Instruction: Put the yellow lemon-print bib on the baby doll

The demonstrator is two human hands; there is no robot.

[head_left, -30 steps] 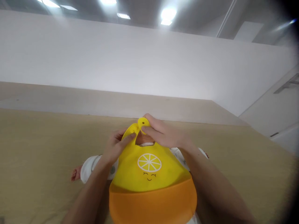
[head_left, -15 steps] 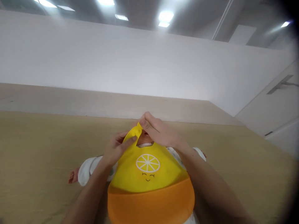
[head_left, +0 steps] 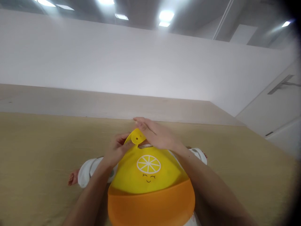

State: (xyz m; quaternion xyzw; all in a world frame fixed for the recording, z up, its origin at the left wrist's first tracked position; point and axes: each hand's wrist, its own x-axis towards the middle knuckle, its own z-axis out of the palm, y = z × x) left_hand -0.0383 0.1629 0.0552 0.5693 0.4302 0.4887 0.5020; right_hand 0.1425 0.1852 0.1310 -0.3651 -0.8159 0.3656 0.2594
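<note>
A yellow baby bib (head_left: pixel 131 175) with a printed citrus slice, a smiling face and an orange catch pocket (head_left: pixel 151 204) lies over the chest of a small baby or doll (head_left: pixel 84 172); I cannot tell which. My left hand (head_left: pixel 118 149) is closed on the left neck strap, thumb on top. The other strap end (head_left: pixel 137 138), with holes in it, overlaps that strap beside my left thumb. My right hand (head_left: pixel 156 133) bends over this strap and covers the head; its fingertips point left, partly hidden underneath.
The figure lies on a tan padded surface (head_left: pixel 42 150), its white-sleeved arms spread to both sides. Behind stands a pale ledge (head_left: pixel 105 102) against a white wall (head_left: pixel 117 59). A door handle (head_left: pixel 282 84) shows at the right.
My right hand has moved slightly left and down, bringing the holed strap end over the left strap. The neck opening now shows less. My left hand stays nearly in place.
</note>
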